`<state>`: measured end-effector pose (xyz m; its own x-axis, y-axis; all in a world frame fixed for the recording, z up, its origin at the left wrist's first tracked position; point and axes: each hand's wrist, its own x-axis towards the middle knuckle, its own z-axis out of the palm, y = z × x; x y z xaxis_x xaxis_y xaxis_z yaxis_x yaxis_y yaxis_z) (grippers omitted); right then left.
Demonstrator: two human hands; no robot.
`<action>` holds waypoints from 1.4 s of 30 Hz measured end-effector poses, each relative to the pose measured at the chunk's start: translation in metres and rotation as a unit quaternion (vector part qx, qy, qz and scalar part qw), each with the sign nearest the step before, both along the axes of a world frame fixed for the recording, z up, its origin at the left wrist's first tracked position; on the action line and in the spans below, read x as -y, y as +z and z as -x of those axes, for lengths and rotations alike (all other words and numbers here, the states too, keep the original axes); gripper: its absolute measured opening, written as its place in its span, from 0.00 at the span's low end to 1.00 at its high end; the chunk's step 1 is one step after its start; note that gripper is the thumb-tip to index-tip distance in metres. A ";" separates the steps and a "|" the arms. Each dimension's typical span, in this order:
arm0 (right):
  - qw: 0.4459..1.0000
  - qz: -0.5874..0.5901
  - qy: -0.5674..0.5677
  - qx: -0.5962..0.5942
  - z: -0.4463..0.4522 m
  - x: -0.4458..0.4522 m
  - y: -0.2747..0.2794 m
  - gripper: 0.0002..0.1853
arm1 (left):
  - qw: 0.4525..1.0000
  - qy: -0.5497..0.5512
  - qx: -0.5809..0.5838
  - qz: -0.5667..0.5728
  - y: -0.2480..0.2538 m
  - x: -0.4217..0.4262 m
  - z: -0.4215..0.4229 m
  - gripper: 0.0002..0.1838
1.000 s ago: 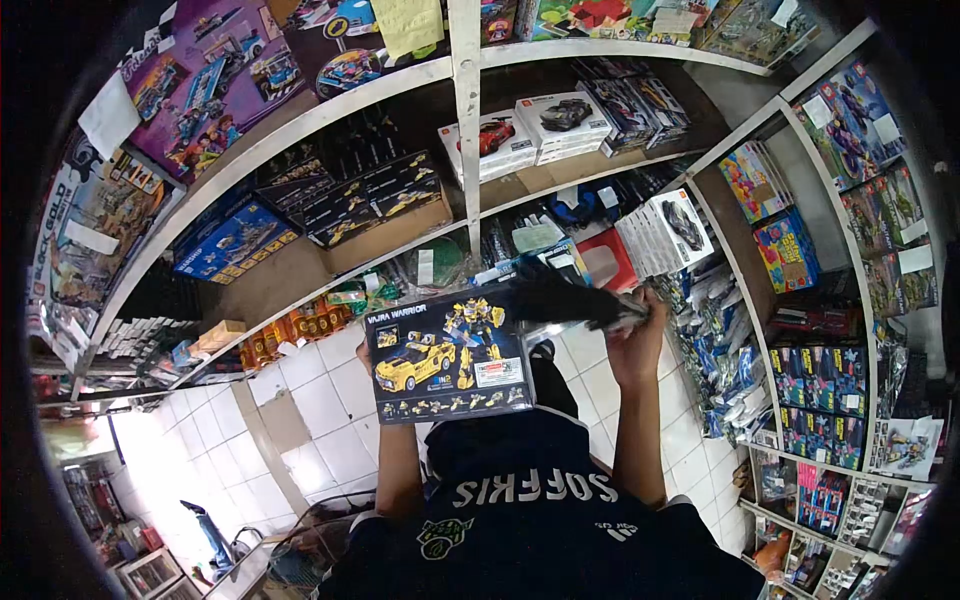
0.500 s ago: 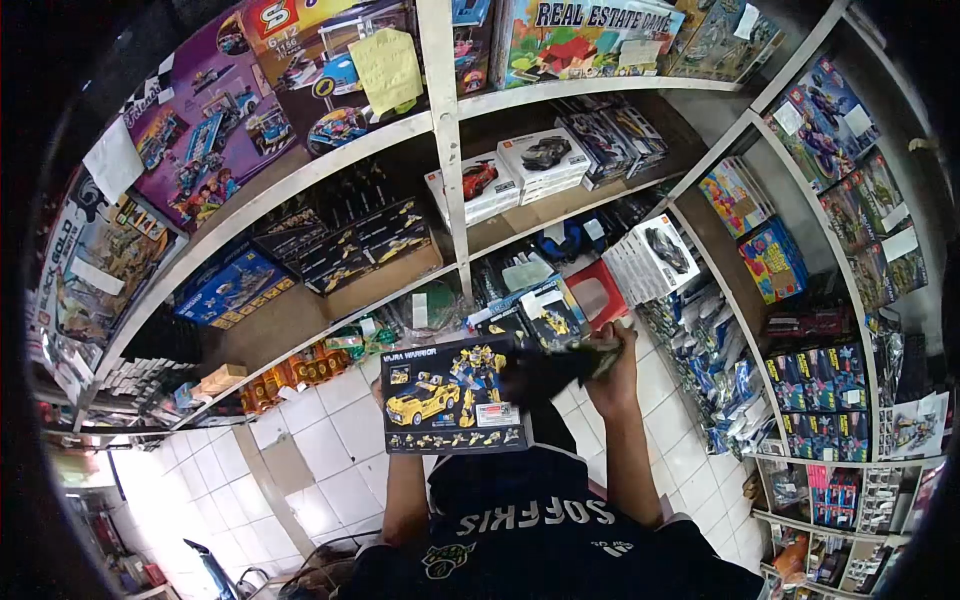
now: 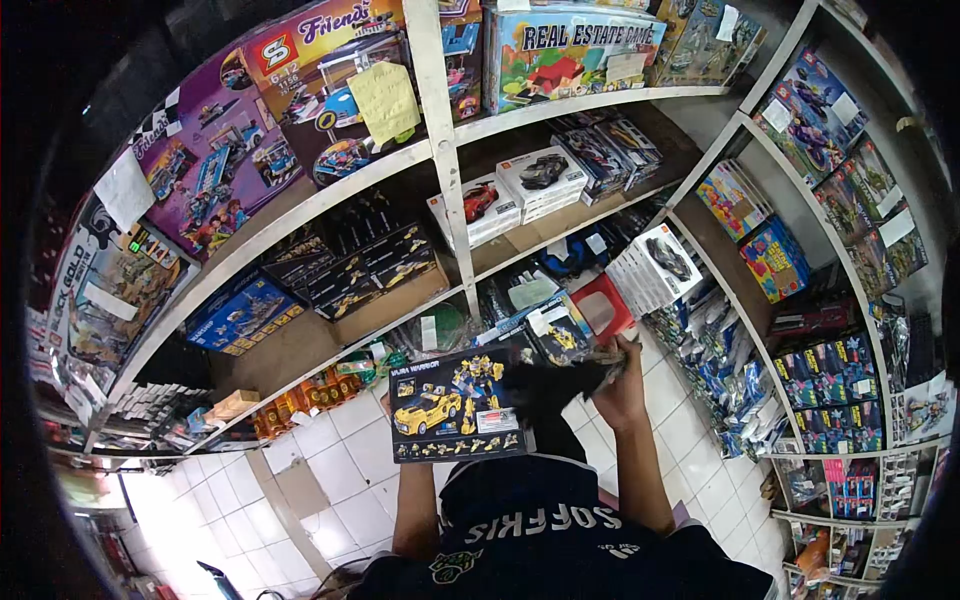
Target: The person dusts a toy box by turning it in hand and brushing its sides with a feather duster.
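Observation:
My left hand [image 3: 386,403] is at the left edge of a black building-toy box [image 3: 455,408] and mostly hidden behind it. The box front is labelled Vajra Warrior and pictures a yellow car and a yellow robot. In my right hand [image 3: 622,388] is a dark, fluffy feather duster [image 3: 552,392], its handle end wrapped by my fingers. The dark feathers reach over the right edge of the box and are blurred. Just beyond lies another box with a yellow robot [image 3: 562,338], close to a red-framed box [image 3: 604,306].
Curved white shelves [image 3: 545,113] stand ahead, with stacked car boxes [image 3: 543,178] and a large Real Estate Game box [image 3: 570,60]. To the right, packaged toys [image 3: 715,370] fill a low row. Black boxes [image 3: 375,270] sit on the left shelf. White floor tiles [image 3: 350,470] show below.
The view has shifted slightly. The box has tilted a little in my left hand, and the duster's feathers now hang at a different angle beside it.

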<state>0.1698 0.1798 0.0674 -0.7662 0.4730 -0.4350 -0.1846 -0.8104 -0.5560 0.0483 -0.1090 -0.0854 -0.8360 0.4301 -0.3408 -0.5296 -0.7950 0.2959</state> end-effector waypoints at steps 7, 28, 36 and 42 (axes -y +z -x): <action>0.995 -0.001 0.067 -0.076 0.000 -0.009 -0.034 0.12 | 1.000 -0.004 0.005 -0.003 0.001 0.004 0.003 0.26; 0.989 0.073 0.099 -0.078 0.005 0.001 -0.046 0.15 | 1.000 -0.002 0.024 -0.008 -0.010 0.012 -0.001 0.26; 0.989 0.042 0.092 -0.105 0.000 -0.001 -0.045 0.12 | 0.999 -0.006 0.035 -0.018 0.002 0.004 0.002 0.27; 0.998 0.044 0.038 -0.025 0.006 0.006 -0.034 0.17 | 0.998 -0.017 0.049 -0.024 -0.027 0.001 0.001 0.28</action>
